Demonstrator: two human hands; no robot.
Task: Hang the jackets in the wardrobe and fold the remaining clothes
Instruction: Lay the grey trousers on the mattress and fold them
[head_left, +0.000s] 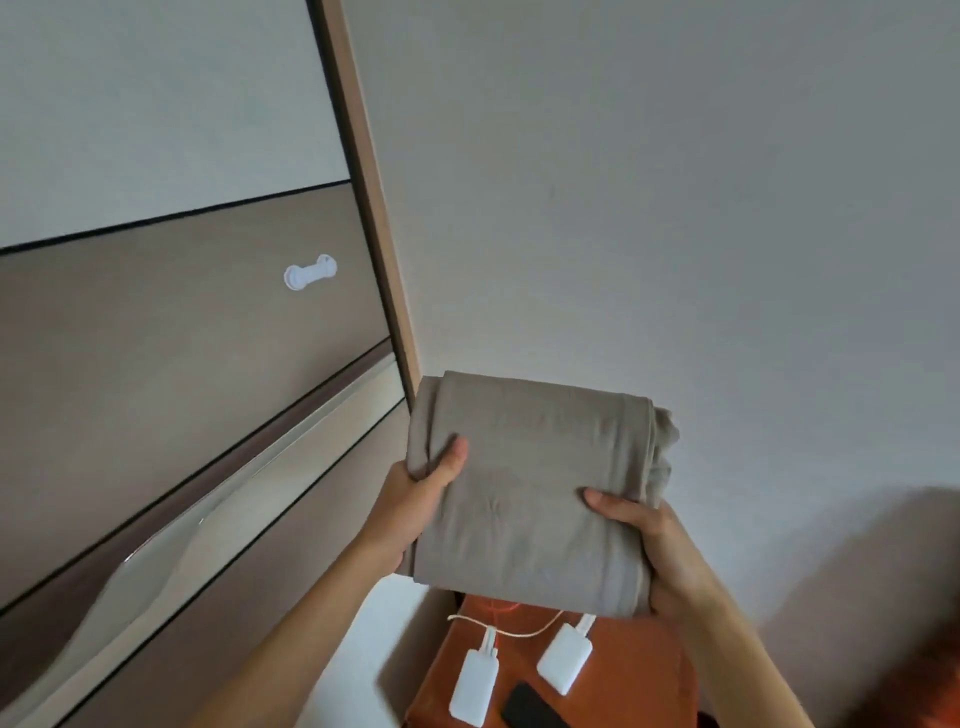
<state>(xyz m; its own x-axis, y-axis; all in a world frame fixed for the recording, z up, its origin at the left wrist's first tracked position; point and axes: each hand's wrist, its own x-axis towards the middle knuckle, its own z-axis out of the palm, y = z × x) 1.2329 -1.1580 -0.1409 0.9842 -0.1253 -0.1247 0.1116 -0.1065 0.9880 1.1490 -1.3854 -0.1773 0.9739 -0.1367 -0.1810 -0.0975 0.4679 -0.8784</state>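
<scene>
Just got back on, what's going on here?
A person holds a folded beige garment up in both hands: the left hand grips its left edge, the right hand its lower right side. A wardrobe stands at left. Below lie two white charger blocks and a dark phone on an orange surface.

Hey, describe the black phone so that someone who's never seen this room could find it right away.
Look below the folded beige cloth, to the orange surface at the bottom of the view. The phone lies there beside two white boxes. It alone is black and has no cable.
</scene>
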